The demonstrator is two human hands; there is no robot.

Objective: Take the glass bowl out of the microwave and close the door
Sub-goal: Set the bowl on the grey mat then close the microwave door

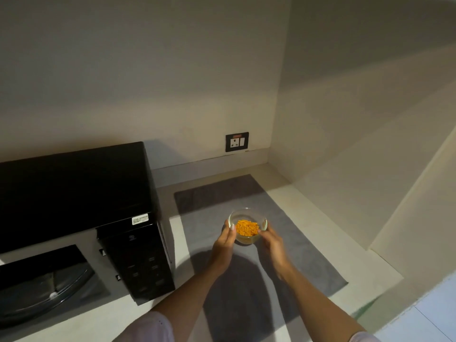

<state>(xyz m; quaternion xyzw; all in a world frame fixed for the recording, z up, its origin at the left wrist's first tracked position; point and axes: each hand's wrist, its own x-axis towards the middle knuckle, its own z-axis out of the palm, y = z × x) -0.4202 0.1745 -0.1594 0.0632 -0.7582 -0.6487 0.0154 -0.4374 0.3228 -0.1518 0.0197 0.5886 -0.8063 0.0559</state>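
A small glass bowl (pixel 247 218) with orange food pieces sits low over the grey mat (pixel 291 233), to the right of the microwave. My left hand (pixel 225 243) grips its left side and my right hand (pixel 272 243) grips its right side. I cannot tell whether the bowl rests on the mat or hovers just above it. The black microwave (pixel 74 188) stands at the left. Its door (pixel 44 280) hangs open at the lower left, with the glass turntable reflected in it.
The pale counter (pixel 365 275) runs into a corner, with walls behind and to the right. A wall socket (pixel 237 141) sits on the back wall above the mat. The microwave's control panel (pixel 143 265) faces me between the door and the mat.
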